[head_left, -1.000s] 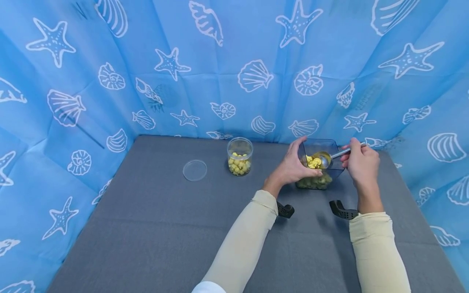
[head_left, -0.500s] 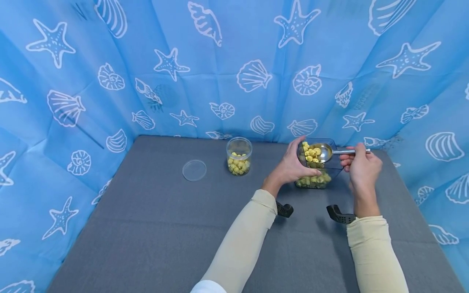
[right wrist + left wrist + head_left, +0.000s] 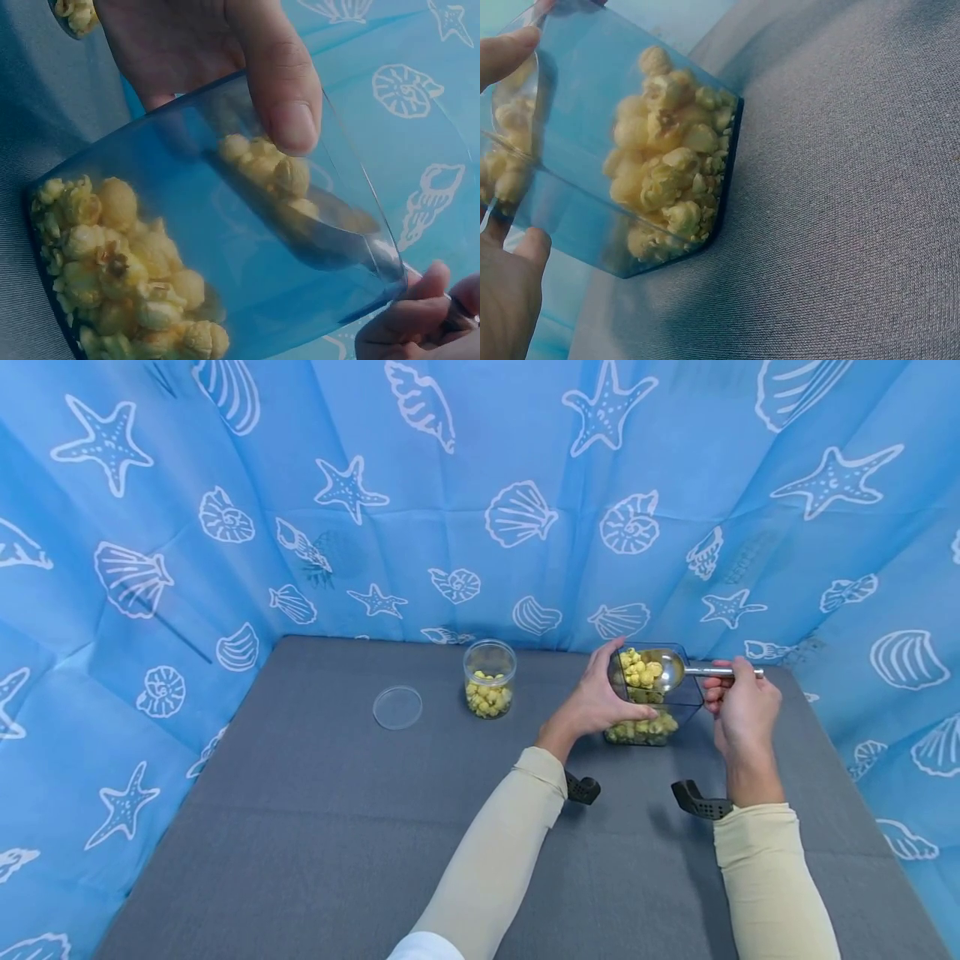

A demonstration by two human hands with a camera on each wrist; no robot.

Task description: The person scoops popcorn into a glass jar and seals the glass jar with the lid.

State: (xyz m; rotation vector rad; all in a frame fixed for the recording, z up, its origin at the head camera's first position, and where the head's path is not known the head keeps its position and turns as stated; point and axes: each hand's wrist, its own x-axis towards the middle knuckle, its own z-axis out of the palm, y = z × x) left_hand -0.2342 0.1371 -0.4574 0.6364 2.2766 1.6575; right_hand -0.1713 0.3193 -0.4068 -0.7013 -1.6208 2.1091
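Scooping looks midway: scoop (image 3: 672, 670) loaded, not yet out of the bin (image 3: 187, 210). Bin on the bench (image 3: 300, 827), far right side, good layer of popcorn (image 3: 124, 270) at its bottom; scoop inside, above that layer. Left hand (image 3: 596, 700) grips the bin's side near the rim; right hand (image 3: 744, 703) pinches the scoop handle. Jar (image 3: 491, 659) well left of the bin, part filled; lid (image 3: 397, 708) off, flat beside it. Lidding not done. Hard to see: load size, probably a few pieces, blurred through tinted wall. Right wrist view cuts off right hand and jar; left wrist view hides part of scoop behind thumb.
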